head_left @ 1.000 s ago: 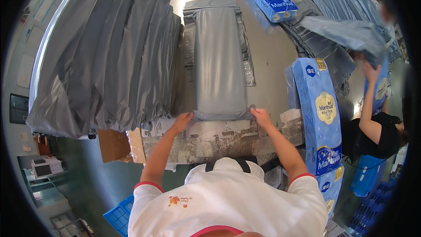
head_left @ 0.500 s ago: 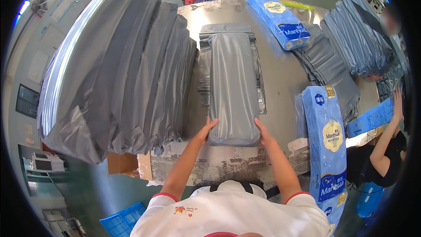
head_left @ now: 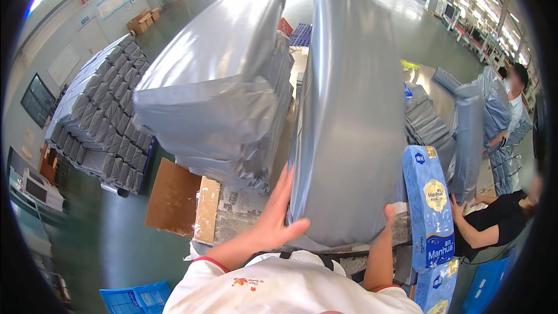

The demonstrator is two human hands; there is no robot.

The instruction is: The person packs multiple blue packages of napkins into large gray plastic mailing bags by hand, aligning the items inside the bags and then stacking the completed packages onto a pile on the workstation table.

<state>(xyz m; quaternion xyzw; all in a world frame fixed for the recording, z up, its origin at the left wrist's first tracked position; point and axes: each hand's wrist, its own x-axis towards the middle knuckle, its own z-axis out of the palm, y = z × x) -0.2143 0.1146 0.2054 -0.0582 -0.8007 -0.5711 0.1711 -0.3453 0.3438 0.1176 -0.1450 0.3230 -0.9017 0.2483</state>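
A long package wrapped in grey plastic (head_left: 354,116) is raised off the table, its far end tilted up in front of me. Both my hands grip its near end, one at each side. My left hand (head_left: 276,221) presses its left side, with the fingers along the edge and the thumb across the near corner. At the right near corner is my right hand (head_left: 385,227), its thumb showing and its other fingers hidden behind the plastic. To the left stands a tall stack of similar grey packages (head_left: 203,116).
An open cardboard box (head_left: 171,200) sits beside the table's near left edge. Blue-wrapped tissue packs (head_left: 433,203) stand upright on my right. A co-worker in black (head_left: 494,229) holds another grey package (head_left: 468,139). Farther left is a pallet piled with grey packages (head_left: 110,116).
My hands have lifted the grey package off the table and tilted it up. My view has shifted higher and farther out. The co-worker now holds a grey package instead of a blue pack.
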